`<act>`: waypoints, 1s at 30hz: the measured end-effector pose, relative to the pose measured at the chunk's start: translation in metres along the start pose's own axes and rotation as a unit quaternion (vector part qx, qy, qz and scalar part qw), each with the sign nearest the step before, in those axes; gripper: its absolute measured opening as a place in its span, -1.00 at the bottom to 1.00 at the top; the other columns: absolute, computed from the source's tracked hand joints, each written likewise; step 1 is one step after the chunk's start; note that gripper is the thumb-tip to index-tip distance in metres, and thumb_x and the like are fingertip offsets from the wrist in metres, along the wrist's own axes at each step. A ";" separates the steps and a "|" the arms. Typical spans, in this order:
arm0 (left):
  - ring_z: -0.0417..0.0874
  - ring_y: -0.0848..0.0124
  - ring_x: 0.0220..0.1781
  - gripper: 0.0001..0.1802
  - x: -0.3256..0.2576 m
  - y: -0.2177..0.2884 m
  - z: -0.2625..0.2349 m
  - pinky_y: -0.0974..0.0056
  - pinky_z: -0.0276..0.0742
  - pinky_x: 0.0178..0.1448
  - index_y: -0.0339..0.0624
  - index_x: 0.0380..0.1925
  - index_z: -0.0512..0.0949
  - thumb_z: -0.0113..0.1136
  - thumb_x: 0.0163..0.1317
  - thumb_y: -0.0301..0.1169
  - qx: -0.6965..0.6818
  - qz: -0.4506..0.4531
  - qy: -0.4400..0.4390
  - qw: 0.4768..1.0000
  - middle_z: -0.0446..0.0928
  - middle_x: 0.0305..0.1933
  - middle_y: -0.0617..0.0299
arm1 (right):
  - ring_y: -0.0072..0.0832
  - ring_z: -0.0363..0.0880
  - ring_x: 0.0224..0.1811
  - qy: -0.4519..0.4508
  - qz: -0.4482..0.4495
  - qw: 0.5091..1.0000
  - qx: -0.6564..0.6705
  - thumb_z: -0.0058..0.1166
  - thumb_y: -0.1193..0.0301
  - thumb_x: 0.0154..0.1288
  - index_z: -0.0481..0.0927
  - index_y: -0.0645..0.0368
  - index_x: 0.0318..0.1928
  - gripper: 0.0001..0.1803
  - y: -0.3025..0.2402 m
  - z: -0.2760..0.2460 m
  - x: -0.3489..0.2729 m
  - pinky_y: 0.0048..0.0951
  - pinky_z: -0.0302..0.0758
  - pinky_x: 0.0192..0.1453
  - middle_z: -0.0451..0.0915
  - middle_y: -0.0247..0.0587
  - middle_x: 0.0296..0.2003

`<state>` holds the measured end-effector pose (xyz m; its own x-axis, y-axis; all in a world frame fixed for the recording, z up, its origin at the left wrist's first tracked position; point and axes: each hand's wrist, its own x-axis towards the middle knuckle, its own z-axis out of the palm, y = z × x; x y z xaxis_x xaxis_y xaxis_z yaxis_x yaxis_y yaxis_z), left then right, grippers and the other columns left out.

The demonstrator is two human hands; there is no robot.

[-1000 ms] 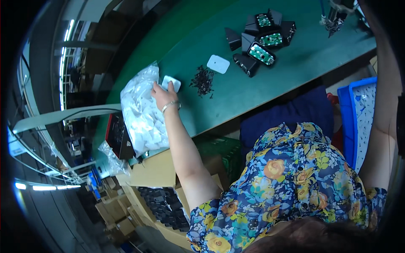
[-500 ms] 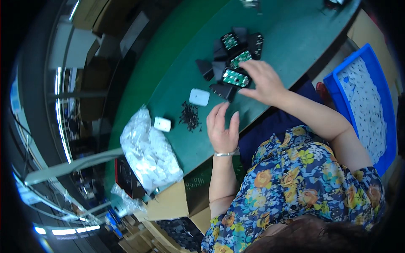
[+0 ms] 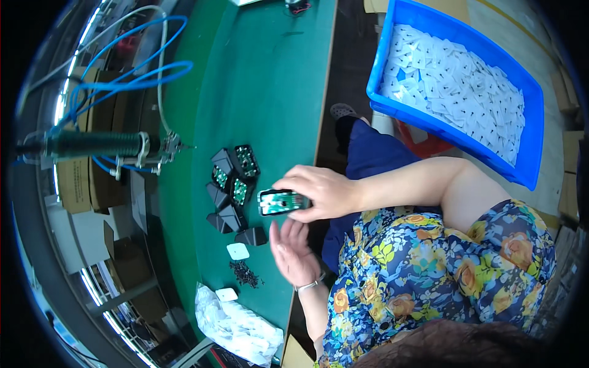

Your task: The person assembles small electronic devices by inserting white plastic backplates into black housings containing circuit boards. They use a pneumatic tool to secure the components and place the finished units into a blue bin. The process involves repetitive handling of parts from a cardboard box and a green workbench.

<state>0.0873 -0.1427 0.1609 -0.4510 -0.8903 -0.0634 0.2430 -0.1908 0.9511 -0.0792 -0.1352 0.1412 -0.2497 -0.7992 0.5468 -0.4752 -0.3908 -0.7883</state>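
Note:
A black housing with a green circuit board in it is held by my right hand, whose fingers and thumb close round its sides at the table's near edge. My left hand, with a bracelet at the wrist, is just below it, palm turned up and fingers stretched, holding nothing. Beyond my hands lies a cluster of black housings, several with green circuit boards facing up. Closer to my left hand are a flat white plate and a pile of small black parts, which look like screws.
A clear plastic bag of white pieces lies at the table's lower end, another white plate beside it. An electric screwdriver with blue cabling extends over the left side. A blue bin full of white pieces stands at right.
My right hand has taken one housing with its board from the cluster and drawn it to the table edge. The view has turned, bringing the screwdriver into sight.

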 end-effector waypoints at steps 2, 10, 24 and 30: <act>0.28 0.14 0.26 -0.34 0.014 -0.009 0.019 0.07 0.21 0.34 -0.27 0.24 0.09 -0.24 0.34 0.02 -0.139 -0.111 -0.043 0.983 0.23 0.22 -0.04 | -0.23 0.48 -0.18 0.012 0.015 1.000 -0.019 0.25 0.35 -0.09 0.43 0.20 -0.04 -0.47 -0.014 -0.022 -0.013 -0.32 0.45 -0.09 0.46 -0.14 -0.21; 0.35 0.12 0.22 -0.42 0.052 -0.051 0.039 0.01 0.21 0.36 -0.13 0.14 0.29 0.06 0.20 -0.06 -0.388 -0.256 -0.158 0.871 0.39 0.13 0.05 | -0.22 0.49 -0.13 0.040 0.026 0.992 -0.117 0.31 0.30 -0.09 0.47 0.17 -0.06 -0.47 -0.014 -0.079 -0.033 -0.31 0.42 -0.02 0.48 -0.14 -0.18; 0.40 0.08 0.19 -0.48 0.035 -0.047 0.018 -0.01 0.25 0.31 -0.22 0.11 0.28 0.14 0.20 -0.24 -0.292 -0.236 -0.259 0.890 0.41 0.08 -0.02 | -0.15 0.22 0.20 0.033 0.332 0.715 -0.614 0.26 0.45 -0.11 0.34 -0.17 0.18 -0.25 0.187 -0.338 0.006 -0.20 0.24 0.25 0.30 -0.15 0.11; 0.41 0.09 0.19 -0.54 0.029 -0.054 0.017 0.01 0.24 0.32 -0.19 0.06 0.32 0.14 0.21 -0.28 -0.277 -0.215 -0.294 0.889 0.42 0.08 0.01 | -0.17 0.22 0.21 -0.030 0.367 0.709 -0.602 0.37 0.47 -0.31 0.38 -0.12 0.07 -0.22 0.177 -0.355 0.015 -0.22 0.27 0.22 0.30 -0.14 0.09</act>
<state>0.0462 -0.1514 0.1132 -0.9360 -0.3468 -0.0599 0.2525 -0.7805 0.5719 -0.4664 -0.0544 0.1097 -0.7829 -0.6179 0.0726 -0.6207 0.7837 -0.0233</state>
